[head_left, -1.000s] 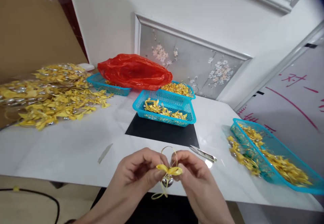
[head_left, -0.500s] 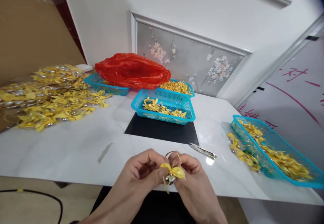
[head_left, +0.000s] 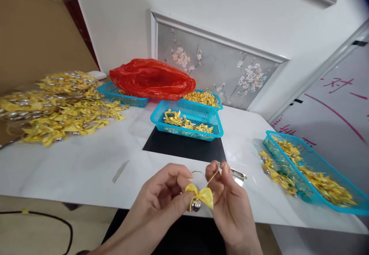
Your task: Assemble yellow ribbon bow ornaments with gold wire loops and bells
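Head view: my left hand (head_left: pixel 161 197) pinches a small yellow ribbon bow with a silver bell (head_left: pixel 199 198) at the white table's (head_left: pixel 86 170) near edge; my right hand (head_left: pixel 229 201), at its 3 o'clock, nips its thin gold cord (head_left: pixel 212 178); metal snips (head_left: pixel 235 173) lie at 1 o'clock.

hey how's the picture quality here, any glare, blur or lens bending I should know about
Head view: bright, even light; a glare spot on the glossy table beside the scissors. Wall trim bows, showing wide-angle distortion. The ribbon pile at the left edge looks smeared. The left hand, right hand and yellow bow are fairly sharp.
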Motion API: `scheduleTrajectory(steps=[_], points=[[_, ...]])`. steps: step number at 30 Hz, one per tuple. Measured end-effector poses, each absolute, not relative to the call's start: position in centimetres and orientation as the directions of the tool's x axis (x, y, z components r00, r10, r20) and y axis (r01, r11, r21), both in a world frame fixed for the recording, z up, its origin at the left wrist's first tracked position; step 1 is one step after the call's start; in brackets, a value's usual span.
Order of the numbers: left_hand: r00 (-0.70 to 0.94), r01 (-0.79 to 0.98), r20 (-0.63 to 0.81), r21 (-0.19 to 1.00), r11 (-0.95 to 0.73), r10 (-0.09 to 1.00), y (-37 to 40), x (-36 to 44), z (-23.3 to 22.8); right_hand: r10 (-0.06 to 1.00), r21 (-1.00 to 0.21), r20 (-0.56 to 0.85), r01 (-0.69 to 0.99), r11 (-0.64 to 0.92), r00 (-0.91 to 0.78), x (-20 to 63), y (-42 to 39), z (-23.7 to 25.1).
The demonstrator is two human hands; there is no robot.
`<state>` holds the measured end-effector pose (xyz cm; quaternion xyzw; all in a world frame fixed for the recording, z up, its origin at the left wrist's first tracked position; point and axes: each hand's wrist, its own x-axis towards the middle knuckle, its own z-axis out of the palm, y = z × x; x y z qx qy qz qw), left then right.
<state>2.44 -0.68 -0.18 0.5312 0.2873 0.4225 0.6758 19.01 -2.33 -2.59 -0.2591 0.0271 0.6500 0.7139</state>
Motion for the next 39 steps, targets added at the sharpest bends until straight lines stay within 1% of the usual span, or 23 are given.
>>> scheduleTrajectory(steps=[2, 5, 8, 11, 16, 18, 21, 23, 24, 26, 28, 30, 32, 33, 36, 37, 39], points=[[0.487, -0.269, 0.104, 0.963, 0.036, 0.867, -0.8, 2.5, -0.1, 0.905, -0.303, -0.399, -0.953, 0.024, 0.150, 19.6, -2.4, -2.3], [0.512, -0.238, 0.150, 0.971, -0.027, 0.846, -0.9, 2.4, 0.3, 0.902, -0.277, -0.393, -0.958, 0.071, 0.180, 20.0, -2.3, -1.7], [0.495, -0.213, 0.141, 0.976, -0.038, 0.857, -0.9, 2.4, 0.6, 0.896, -0.287, -0.364, -0.946, 0.152, 0.255, 20.5, -2.1, -1.6], [0.473, -0.199, 0.117, 0.980, -0.024, 0.873, -1.0, 2.4, 0.9, 0.881, -0.330, -0.332, -0.916, 0.227, 0.338, 21.3, -1.8, -1.8], [0.509, -0.216, 0.142, 0.976, -0.034, 0.849, -1.0, 2.5, 1.2, 0.864, -0.416, -0.263, -0.858, 0.300, 0.430, 22.4, -1.8, -2.0], [0.501, -0.210, 0.177, 0.974, -0.080, 0.847, -1.0, 2.5, 1.2, 0.871, -0.455, -0.236, -0.841, 0.293, 0.431, 22.2, -1.9, -2.0], [0.473, -0.158, 0.252, 0.967, -0.200, 0.844, -0.9, 2.4, 1.3, 0.898, -0.529, -0.189, -0.812, 0.247, 0.396, 21.3, -2.7, -2.1], [0.466, -0.098, 0.319, 0.946, -0.311, 0.825, -0.9, 2.1, 1.3, 0.938, -0.661, -0.087, -0.724, 0.197, 0.335, 20.6, -3.5, -2.2], [0.468, -0.064, 0.357, 0.926, -0.372, 0.808, -0.9, 1.9, 1.4, 0.958, -0.751, -0.022, -0.637, 0.173, 0.286, 20.2, -3.9, -2.1], [0.475, -0.004, 0.420, 0.880, -0.476, 0.773, -1.0, 1.6, 1.5, 0.978, -0.905, 0.092, -0.394, 0.161, 0.188, 19.6, -4.9, -1.9], [0.492, 0.025, 0.440, 0.855, -0.518, 0.751, -1.0, 1.3, 1.5, 0.971, -0.964, 0.179, -0.170, 0.206, 0.160, 19.0, -5.6, -1.3], [0.524, 0.011, 0.406, 0.876, -0.483, 0.749, -1.2, 1.4, 1.5, 0.949, -0.964, 0.259, -0.015, 0.266, 0.179, 18.4, -6.0, -0.7], [0.547, -0.012, 0.335, 0.920, -0.393, 0.767, -1.3, 1.7, 1.5, 0.931, -0.953, 0.302, 0.065, 0.294, 0.204, 17.8, -6.0, -0.1], [0.536, -0.014, 0.293, 0.941, -0.338, 0.792, -1.4, 1.9, 1.5, 0.930, -0.954, 0.301, 0.079, 0.290, 0.213, 17.6, -6.0, 0.0], [0.440, 0.029, 0.180, 0.976, -0.214, 0.880, -1.5, 2.4, 1.4, 0.944, -0.976, 0.216, 0.028, 0.216, 0.249, 16.9, -5.9, 0.1], [0.411, 0.049, 0.169, 0.977, -0.206, 0.896, -1.4, 2.5, 1.3, 0.950, -0.984, 0.170, -0.009, 0.179, 0.260, 16.8, -5.9, 0.1], [0.379, 0.080, 0.198, 0.966, -0.245, 0.904, -1.4, 2.5, 1.2, 0.956, -0.989, 0.090, -0.085, 0.118, 0.280, 16.5, -5.9, -0.1]])
